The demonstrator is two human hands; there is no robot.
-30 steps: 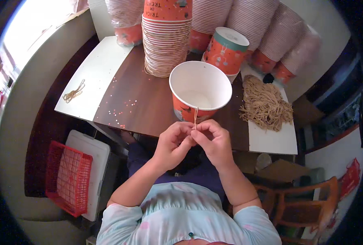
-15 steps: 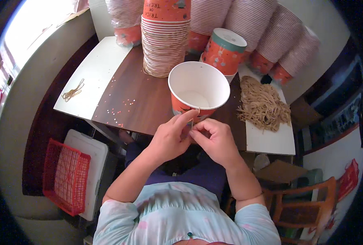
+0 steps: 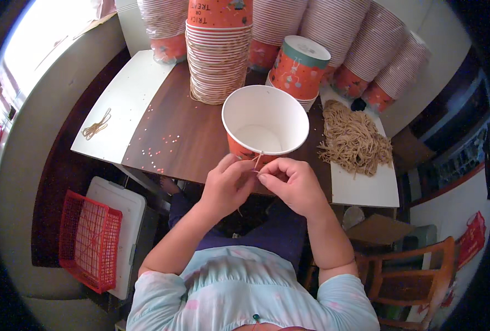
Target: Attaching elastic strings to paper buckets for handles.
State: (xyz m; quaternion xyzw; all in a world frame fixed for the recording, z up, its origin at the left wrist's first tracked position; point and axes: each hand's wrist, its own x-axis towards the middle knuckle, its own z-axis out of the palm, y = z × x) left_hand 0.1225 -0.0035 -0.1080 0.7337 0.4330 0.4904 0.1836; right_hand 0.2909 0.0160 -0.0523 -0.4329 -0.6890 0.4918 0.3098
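A white-lined orange paper bucket [image 3: 264, 110] stands upright at the near edge of the brown table, its mouth tipped slightly toward me. From the near side just under its rim comes a thin tan cord [image 3: 260, 158]. Both hands pinch this cord right in front of the bucket. My left hand [image 3: 223, 187] has its thumb and fingers closed together around it, partly hiding it. With thumb and forefinger my right hand [image 3: 293, 186] grips the cord close to the left fingertips. A loose cord end hangs below the left hand.
A tall stack of buckets [image 3: 217, 63] stands behind, beside an upturned bucket [image 3: 297, 71]. Wrapped bucket stacks [image 3: 333, 25] line the back. A pile of tan cords [image 3: 352, 140] lies right; a few cords [image 3: 96, 125] and small paper dots [image 3: 159, 151] lie left.
My left forefinger has come down from the bucket rim and drawn back toward the cord. The bucket has shifted slightly left. My right hand still pinches the cord.
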